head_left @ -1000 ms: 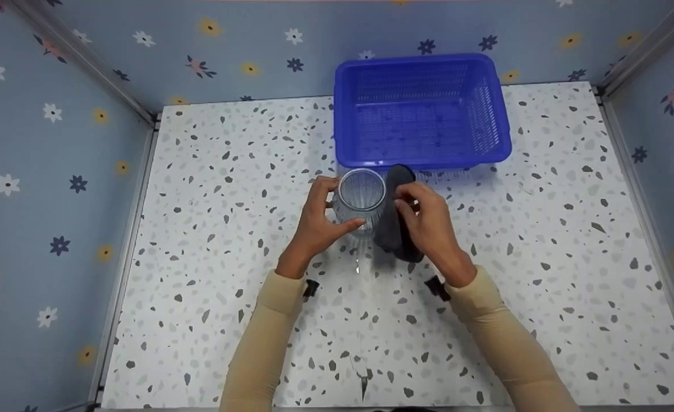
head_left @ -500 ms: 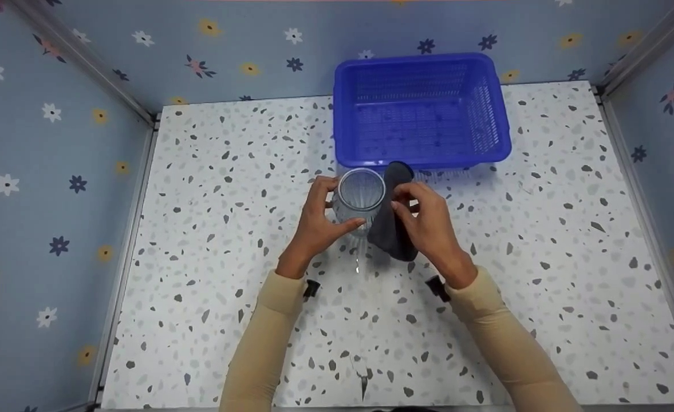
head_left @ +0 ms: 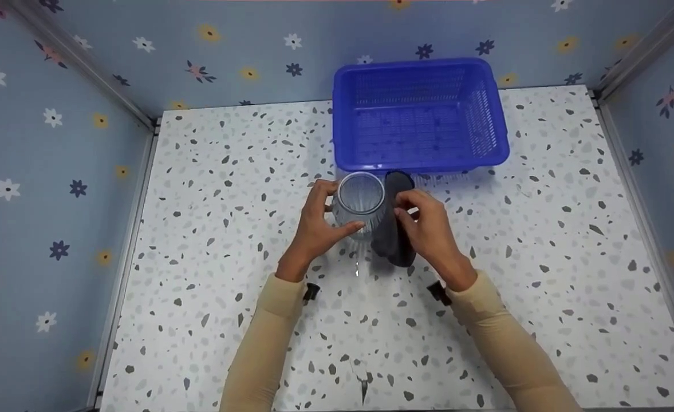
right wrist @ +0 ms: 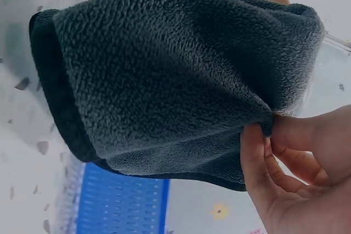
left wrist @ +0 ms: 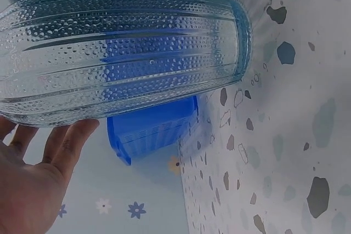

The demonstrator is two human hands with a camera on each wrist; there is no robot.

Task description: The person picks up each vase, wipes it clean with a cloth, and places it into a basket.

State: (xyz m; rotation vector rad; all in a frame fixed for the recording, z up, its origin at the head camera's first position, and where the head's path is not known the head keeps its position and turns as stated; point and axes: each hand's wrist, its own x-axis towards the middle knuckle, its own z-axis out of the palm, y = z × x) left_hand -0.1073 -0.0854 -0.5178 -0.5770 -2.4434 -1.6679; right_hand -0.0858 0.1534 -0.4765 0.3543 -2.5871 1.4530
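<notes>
Glass jar (head_left: pixel 361 203) gripped by left hand (head_left: pixel 314 226); right hand (head_left: pixel 428 229) pinches dark cloth (head_left: pixel 393 237) against it.

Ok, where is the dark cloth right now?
In the head view the dark cloth is pinched in the right hand at the table's middle, against the right side of the glass jar, just in front of the blue basket.

We are sliding the dark grey fleece cloth (head_left: pixel 393 229) along the side of the ribbed glass jar (head_left: pixel 361 201) with our right hand (head_left: pixel 428 229), its lower end shifting slightly, while our head is tipping, lowering everything in view.
</notes>
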